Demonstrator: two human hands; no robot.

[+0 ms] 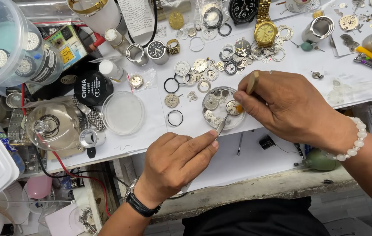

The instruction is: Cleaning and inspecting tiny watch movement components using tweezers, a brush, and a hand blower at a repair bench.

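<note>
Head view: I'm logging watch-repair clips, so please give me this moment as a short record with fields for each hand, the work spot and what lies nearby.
left hand: left hand grips slim metal tweezers, tips at a small round watch movement
right hand: right hand pinches that movement and holds a tan stick
work spot: shallow round glass dish of watch parts on the white paper-covered bench
nearby: gold metal wristwatch; clear round lid; black round tin
wrists: black watch left, white bead bracelet right

A gold wristwatch [265,27] lies near scattered watch parts [203,70].
</note>
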